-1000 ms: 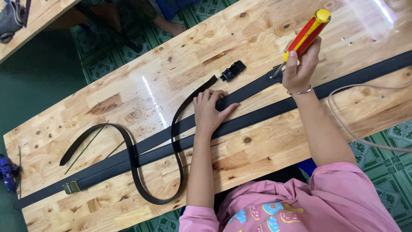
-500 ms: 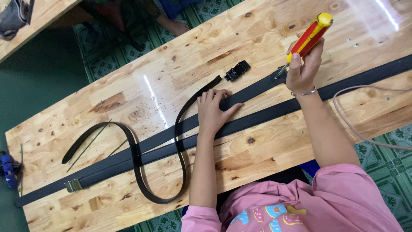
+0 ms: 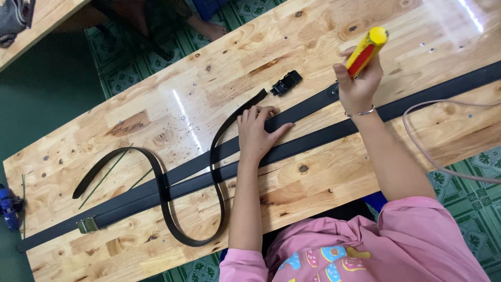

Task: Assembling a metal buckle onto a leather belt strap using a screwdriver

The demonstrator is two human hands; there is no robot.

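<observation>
Pale wooden planks make up the long surface (image 3: 156, 130), knotted and glossy, standing over a green patterned floor (image 3: 469, 219). Two long black straps lie side by side along its length, and a thinner black belt (image 3: 216, 172) loops in a curve across them near the middle. One long strap (image 3: 313, 143) carries a brass-coloured buckle (image 3: 87, 225) near its left end. The person's left hand (image 3: 258, 133) lies flat, fingers spread, pressing on the upper black strap (image 3: 297, 114) just beside the end of the looping belt. A small black buckle (image 3: 286, 83) sits on the wood just above that hand, apart from it. The right hand (image 3: 357, 86) is closed around a screwdriver with a red and yellow handle (image 3: 367, 49), its grip clamped on the handle, held upright over the upper strap. A pale cord (image 3: 428, 156) curves off the surface's right edge.
</observation>
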